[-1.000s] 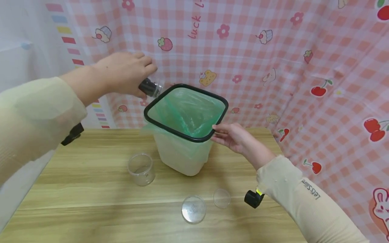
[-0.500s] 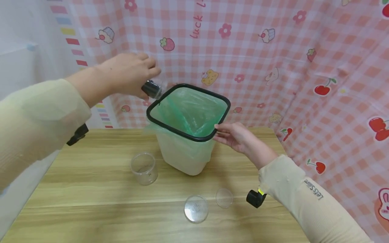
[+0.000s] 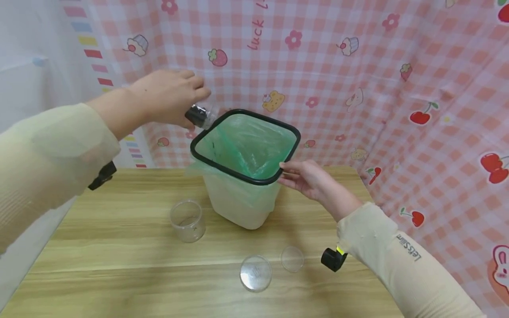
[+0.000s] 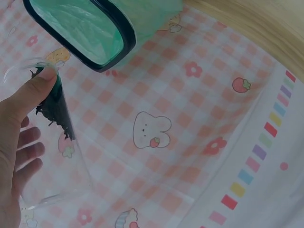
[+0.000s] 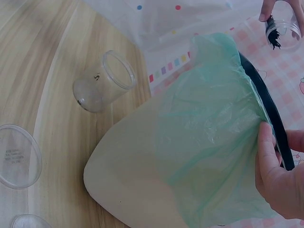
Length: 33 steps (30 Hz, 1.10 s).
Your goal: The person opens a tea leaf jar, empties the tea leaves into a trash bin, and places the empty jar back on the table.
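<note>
My left hand [image 3: 169,95] grips a clear plastic jar [image 4: 71,166], tipped with its mouth toward the bin's left rim. Dark leaf-like shreds [image 4: 56,109] lie along one wall of the jar near its mouth. The pale trash bin [image 3: 238,203] stands on the table, lined with a green bag [image 3: 262,137] under a black rim ring. A few dark bits show on the liner inside, at the left. With thumb and fingers on either side of the rim, my right hand [image 3: 304,179] pinches the bin's near right corner.
A second clear jar [image 3: 188,221], with a few dark specks in it, stands left of the bin. Two clear round lids, a larger one [image 3: 256,274] and a smaller one [image 3: 292,259], lie in front on the wooden table [image 3: 119,265]. A checked curtain [image 3: 254,70] hangs behind.
Dark bits have fallen from the jar onto the liner's left inner side, where none showed a second ago. The left hand stays nearly in place; the right hand keeps its hold on the rim.
</note>
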Each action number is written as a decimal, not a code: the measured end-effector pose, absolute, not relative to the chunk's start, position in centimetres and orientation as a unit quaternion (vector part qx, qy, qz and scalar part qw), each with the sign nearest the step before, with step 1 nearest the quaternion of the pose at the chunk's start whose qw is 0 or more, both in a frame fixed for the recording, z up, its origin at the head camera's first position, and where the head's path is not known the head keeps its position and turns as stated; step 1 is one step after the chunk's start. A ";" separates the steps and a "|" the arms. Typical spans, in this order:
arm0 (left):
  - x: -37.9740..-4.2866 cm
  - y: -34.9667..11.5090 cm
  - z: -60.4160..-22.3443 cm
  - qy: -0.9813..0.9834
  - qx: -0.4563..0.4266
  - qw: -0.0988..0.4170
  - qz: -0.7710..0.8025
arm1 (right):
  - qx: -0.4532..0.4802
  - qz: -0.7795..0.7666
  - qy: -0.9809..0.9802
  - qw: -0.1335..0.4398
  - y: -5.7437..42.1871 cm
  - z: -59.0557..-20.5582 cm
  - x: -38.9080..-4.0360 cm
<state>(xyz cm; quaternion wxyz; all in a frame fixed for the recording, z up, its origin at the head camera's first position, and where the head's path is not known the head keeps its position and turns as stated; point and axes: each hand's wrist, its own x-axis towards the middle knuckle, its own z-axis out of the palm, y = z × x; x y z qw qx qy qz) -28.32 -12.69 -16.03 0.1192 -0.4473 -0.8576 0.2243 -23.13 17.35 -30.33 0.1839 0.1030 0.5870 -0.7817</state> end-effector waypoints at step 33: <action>-28.3 -12.2 -16.7 -0.828 -0.482 0.133 0.255 | 0.101 -0.787 0.579 0.189 17.3 -30.3 -23.1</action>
